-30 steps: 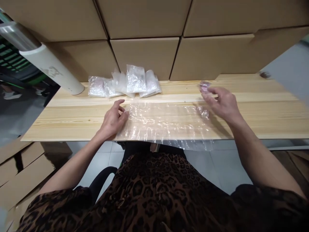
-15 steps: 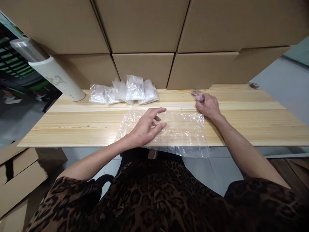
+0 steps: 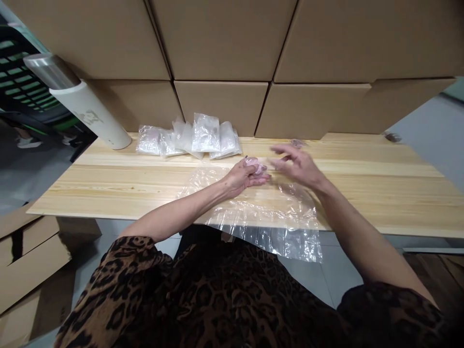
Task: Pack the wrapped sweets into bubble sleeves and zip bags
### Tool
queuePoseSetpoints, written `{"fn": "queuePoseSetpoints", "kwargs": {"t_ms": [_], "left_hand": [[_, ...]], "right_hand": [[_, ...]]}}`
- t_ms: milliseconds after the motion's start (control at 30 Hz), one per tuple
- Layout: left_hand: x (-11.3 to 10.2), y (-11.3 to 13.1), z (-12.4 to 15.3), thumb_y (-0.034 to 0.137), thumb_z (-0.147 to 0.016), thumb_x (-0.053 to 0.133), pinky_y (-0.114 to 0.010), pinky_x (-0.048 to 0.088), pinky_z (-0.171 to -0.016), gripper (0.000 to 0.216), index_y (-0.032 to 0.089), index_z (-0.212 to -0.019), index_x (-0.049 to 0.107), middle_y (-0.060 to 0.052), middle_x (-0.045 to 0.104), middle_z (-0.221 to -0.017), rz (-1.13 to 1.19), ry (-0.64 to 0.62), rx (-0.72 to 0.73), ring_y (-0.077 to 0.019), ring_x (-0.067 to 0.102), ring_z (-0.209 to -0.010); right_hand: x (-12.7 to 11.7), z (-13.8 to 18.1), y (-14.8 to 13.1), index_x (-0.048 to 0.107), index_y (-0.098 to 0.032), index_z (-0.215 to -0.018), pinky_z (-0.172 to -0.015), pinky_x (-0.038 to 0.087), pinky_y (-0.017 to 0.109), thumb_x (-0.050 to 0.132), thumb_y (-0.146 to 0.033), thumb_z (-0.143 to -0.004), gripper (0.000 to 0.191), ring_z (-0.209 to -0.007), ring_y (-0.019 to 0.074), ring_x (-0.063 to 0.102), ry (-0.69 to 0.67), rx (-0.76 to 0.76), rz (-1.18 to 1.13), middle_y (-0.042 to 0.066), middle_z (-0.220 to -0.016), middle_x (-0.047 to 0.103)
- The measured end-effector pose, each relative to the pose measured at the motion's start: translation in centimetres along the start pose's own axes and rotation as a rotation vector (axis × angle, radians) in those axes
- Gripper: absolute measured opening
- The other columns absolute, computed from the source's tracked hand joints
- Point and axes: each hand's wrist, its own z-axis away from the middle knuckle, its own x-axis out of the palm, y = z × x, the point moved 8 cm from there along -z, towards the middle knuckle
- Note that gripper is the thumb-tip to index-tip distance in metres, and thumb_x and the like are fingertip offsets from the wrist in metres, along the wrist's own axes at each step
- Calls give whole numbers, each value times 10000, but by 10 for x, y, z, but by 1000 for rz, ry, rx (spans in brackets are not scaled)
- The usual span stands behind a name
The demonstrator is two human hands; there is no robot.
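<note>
A clear plastic sheet [image 3: 261, 212] lies flat on the wooden table [image 3: 108, 188] in front of me and hangs over its near edge. My left hand [image 3: 243, 175] rests on the sheet's far edge with its fingers curled round a small pink object [image 3: 259, 168]. My right hand [image 3: 296, 164] hovers just to the right of it, fingers spread and blurred by motion, holding nothing that I can see. Another small pink object [image 3: 297, 143] lies on the table beyond my right hand.
Several small clear bags [image 3: 192, 137] are piled at the back of the table. A white cylinder with a clear end [image 3: 81, 104] leans at the back left. Cardboard boxes [image 3: 224, 58] form a wall behind the table; flattened cardboard [image 3: 29, 261] lies on the floor at left.
My left hand moved up the sheet and closed on a small pink object. My right hand left the far pink object and came toward the left hand, opening. The sheet slid nearer to me.
</note>
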Motion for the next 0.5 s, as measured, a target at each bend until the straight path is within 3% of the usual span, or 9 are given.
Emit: {"fn": "queuePoseSetpoints", "kwargs": {"t_ms": [100,167,233,333,500], "left_hand": [[-9,4,1,62,-1051,570,-327,651,-833,154,179,-1137,516,-56,760,-971,-13,48,45,-158,799,-805],[-11,8,0,65,-1034,612,-351,656,-867,166,175,-1145,559,-41,759,-963,-5,37,70,-154,793,-808],[-14,9,-1,73,-1015,653,-373,661,-897,180,166,-1165,618,-31,757,-944,4,32,75,-140,776,-801],[-19,7,-3,115,-996,705,-356,668,-844,242,161,-1231,673,-39,763,-952,-8,26,63,-138,766,-786],[-16,-1,-1,228,-1008,727,-259,630,-652,439,194,-1425,596,-78,785,-1031,-97,-48,30,-178,801,-785]], "right_hand": [[-35,-33,52,693,-184,-1381,-1145,480,661,667,-664,-924,663,-1364,438,578,166,162,366,215,-1437,663],[-41,-48,87,672,-142,-1382,-1175,433,656,631,-572,-952,610,-1404,458,534,144,277,566,252,-1465,638],[-36,-54,109,665,-89,-1342,-1166,419,641,515,-454,-1010,516,-1388,456,535,101,296,658,296,-1450,631],[-28,-52,117,660,-33,-1221,-1187,361,647,366,-321,-1050,446,-1334,443,555,73,209,673,348,-1347,649],[-40,-42,114,633,-167,-1156,-1207,332,628,274,-430,-1102,449,-1328,406,525,104,146,609,286,-1352,650]]}}
